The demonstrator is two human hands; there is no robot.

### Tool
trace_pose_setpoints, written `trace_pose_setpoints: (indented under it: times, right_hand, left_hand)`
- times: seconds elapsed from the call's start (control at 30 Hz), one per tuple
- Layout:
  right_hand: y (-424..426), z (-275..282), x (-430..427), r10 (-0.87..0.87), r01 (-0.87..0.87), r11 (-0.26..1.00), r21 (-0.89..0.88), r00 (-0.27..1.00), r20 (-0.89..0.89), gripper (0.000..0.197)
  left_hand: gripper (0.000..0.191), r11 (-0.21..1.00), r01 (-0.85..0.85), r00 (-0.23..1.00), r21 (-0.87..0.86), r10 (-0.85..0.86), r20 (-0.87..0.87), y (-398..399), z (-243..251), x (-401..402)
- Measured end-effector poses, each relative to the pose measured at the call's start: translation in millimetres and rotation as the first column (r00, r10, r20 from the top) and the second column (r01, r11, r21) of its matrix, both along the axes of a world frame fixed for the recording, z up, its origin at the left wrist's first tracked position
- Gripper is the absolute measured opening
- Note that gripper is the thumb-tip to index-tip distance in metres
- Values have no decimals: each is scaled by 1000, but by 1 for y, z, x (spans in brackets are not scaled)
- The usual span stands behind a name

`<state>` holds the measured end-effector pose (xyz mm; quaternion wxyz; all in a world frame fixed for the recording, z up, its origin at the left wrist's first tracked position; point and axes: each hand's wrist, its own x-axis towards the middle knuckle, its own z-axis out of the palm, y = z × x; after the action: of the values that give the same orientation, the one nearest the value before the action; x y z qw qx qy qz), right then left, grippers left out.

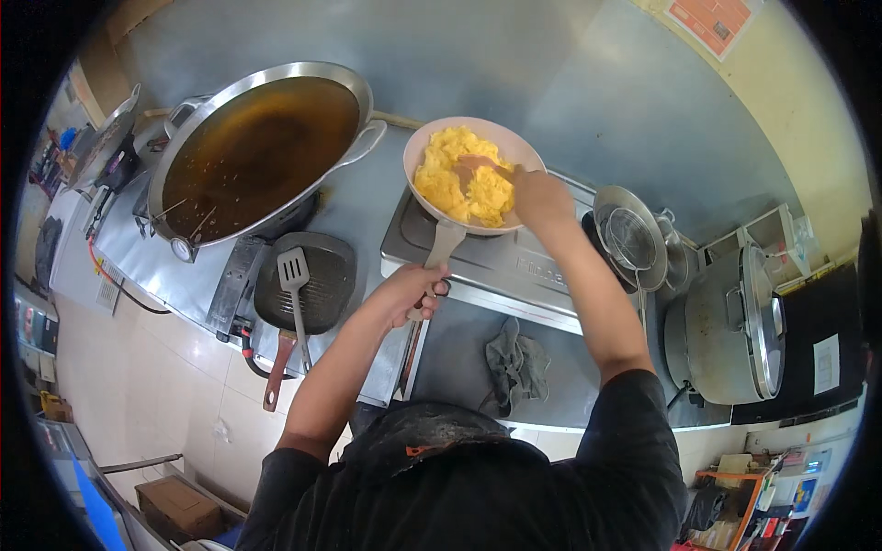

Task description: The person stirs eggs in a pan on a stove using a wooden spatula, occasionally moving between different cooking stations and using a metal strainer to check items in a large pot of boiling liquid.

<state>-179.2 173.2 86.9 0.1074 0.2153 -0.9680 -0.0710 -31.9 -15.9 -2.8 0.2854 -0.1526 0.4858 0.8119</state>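
A pale pink frying pan (521,141) rests over the left burner of a steel gas stove (482,258). Soft yellow scrambled eggs (451,189) lie in a loose ring inside it, with bare pan showing in the middle. My left hand (413,293) is wrapped around the pan's beige handle (446,244). Over the pan's right rim, my right hand (544,200) grips a brownish spatula (482,162), whose blade reaches into the eggs. My fingers hide most of the spatula's handle.
A large wok of brown oil (269,151) stands at left, a thermometer (182,249) on its rim. Below it sits a square grill pan (331,268) bearing a slotted turner (293,270). Strainers (630,237) and a lidded pot (716,324) stand right; a grey cloth (517,365) lies in front.
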Motion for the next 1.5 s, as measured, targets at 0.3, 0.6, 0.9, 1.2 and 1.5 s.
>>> trace_pose_setpoints:
  times: [0.3,0.6,0.9,1.2,1.5]
  right_hand:
    - [49,16,-45,-310,343,937,-69,905,290,41]
    - [10,-69,-71,27,-66,833,-549,997,-78,48]
    - [-15,-7,59,-64,70,995,-67,994,94,28]
    - [9,78,95,203,-168,953,-252,972,119,27]
    - [-67,-26,2,-117,130,972,-196,990,75,24]
  left_hand:
    - [20,1000,2,1000,-10,-2,9,-6,6,2]
    - [40,969,-71,997,-237,60,-53,-17,-11,-6]
    - [31,825,402,837,398,-507,205,-33,-68,-59]
    - [39,992,36,999,-118,-40,-29,0,-18,-8]
    - [23,994,-83,996,68,81,25,-1,2,5]
